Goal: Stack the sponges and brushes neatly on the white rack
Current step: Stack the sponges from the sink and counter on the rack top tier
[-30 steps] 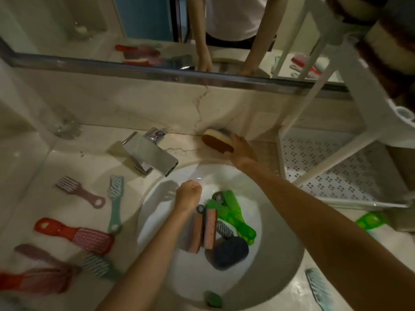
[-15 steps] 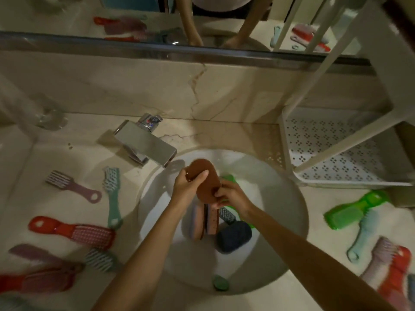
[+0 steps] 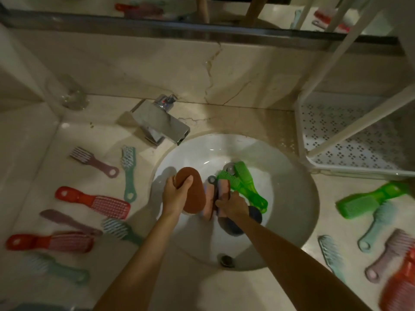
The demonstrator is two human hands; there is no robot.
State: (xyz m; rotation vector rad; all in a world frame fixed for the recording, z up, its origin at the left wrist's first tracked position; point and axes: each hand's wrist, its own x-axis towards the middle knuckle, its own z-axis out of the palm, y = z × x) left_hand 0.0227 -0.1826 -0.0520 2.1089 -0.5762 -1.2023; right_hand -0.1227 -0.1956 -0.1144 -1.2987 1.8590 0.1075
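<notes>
Brown sponge [image 3: 194, 198] is gripped in the left hand [image 3: 175, 196], thumb wrapped over its face and held above the sink [image 3: 292, 198], likely parked for stacking. Just right of it, upright pink sponges [image 3: 222, 188] are pinched by the right hand [image 3: 233, 206] — presumably gathered as one batch. White rack [image 3: 336, 135] is set well off right.

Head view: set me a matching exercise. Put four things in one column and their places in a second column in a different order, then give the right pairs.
Things
1. brown sponge
2. two green brushes
3. faucet
4. white rack

Places
A. on the counter, right of the sink
B. in the grip of the left hand
C. lying together in the sink basin
D. on the counter behind the sink, toward the left

Pairs: 1-B, 2-C, 3-D, 4-A
</notes>
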